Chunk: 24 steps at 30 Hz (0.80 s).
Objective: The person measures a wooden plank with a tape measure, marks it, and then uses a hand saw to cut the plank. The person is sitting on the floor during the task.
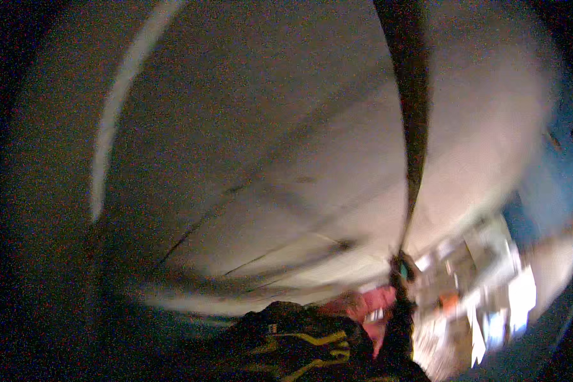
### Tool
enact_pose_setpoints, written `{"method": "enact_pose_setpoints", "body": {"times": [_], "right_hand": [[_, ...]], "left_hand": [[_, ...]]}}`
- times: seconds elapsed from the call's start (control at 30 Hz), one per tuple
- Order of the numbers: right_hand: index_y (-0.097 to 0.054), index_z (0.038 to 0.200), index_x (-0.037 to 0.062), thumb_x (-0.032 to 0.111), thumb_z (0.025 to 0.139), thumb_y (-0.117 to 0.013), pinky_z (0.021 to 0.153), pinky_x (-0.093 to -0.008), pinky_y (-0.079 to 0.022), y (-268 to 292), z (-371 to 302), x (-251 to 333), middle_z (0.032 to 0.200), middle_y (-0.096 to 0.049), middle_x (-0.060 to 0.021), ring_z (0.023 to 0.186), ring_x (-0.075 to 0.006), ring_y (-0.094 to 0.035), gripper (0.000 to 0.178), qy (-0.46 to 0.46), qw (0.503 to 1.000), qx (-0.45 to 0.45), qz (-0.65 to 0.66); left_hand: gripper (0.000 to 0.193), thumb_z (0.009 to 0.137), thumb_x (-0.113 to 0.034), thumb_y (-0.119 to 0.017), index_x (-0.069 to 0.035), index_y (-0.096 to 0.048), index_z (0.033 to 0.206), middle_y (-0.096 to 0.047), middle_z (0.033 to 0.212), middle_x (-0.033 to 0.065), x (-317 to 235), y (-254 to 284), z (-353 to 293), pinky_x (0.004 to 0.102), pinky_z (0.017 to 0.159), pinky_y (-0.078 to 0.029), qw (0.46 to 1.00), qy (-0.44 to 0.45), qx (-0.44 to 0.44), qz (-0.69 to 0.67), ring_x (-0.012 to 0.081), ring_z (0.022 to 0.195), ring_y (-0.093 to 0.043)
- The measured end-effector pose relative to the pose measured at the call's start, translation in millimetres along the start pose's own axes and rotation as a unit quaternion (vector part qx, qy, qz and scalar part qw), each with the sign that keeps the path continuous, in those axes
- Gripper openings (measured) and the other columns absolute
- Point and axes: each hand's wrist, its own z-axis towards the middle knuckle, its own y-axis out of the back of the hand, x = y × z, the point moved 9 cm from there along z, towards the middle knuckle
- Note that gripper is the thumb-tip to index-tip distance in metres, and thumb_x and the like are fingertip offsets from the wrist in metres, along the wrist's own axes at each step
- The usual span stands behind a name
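Note:
Neither of my hands can be made out in this dark, blurred view. At the bottom middle is a bulky piece of black fabric with yellow trim [312,347]; whether it is clothing or a bag I cannot tell. Beside it, to the right, shows a pinkish-red thing [372,299], smeared by motion. A long dark band [410,108] comes down from the upper edge and narrows toward a small dark shape with a greenish spot [403,270], too blurred to name.
A broad pale surface [286,146] with dark streaks fills most of the view. A light curved strip [111,121] runs down the left. White sheet-like things [521,299] and an orange patch [449,300] lie in a bright, cluttered area at lower right, below a blue surface [547,191].

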Motion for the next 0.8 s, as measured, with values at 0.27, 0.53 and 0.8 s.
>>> {"method": "enact_pose_setpoints", "body": {"times": [0.27,0.53,0.8], "right_hand": [[-0.054,0.133,0.0021,0.012,0.084,-0.071,0.097,-0.0332,-0.049,87.2,-66.4,-18.4,0.119,-0.066,-0.0088,0.107,-0.0205,-0.064,0.054,0.024,0.976,-0.102,0.191],[-0.056,0.128,0.0048,0.017,0.084,-0.074,0.092,-0.0314,-0.049,142.6,-204.6,-117.6,0.113,-0.064,-0.0073,0.103,-0.0191,-0.061,0.049,-0.178,0.931,-0.283,0.145],[-0.047,0.127,0.0047,0.026,0.096,-0.06,0.087,-0.0283,-0.046,126.2,-206.5,-110.7,0.111,-0.056,-0.0088,0.102,-0.0161,-0.055,0.04,-0.145,0.915,-0.313,0.207]], "left_hand": [[0.048,0.1,-0.04,-0.052,-0.005,-0.058,0.132,-0.058,0.134,0.0184,-32.8,-13.6,66.8,0.0386,0.108,-0.039,0.998,-0.053,0.042,0.006,0.0333,0.126,-0.053],[0.044,0.103,-0.029,-0.046,-0.002,-0.053,0.137,-0.058,0.133,0.016,-78.0,-192.5,176.3,0.0329,0.097,-0.046,0.962,-0.256,0.095,0.028,0.0297,0.114,-0.059],[0.044,0.101,-0.031,-0.048,-0.002,-0.054,0.133,-0.061,0.123,0.0119,17.7,-263.7,226.9,0.0328,0.093,-0.048,0.98,-0.11,0.159,-0.055,0.0249,0.104,-0.061]]}}
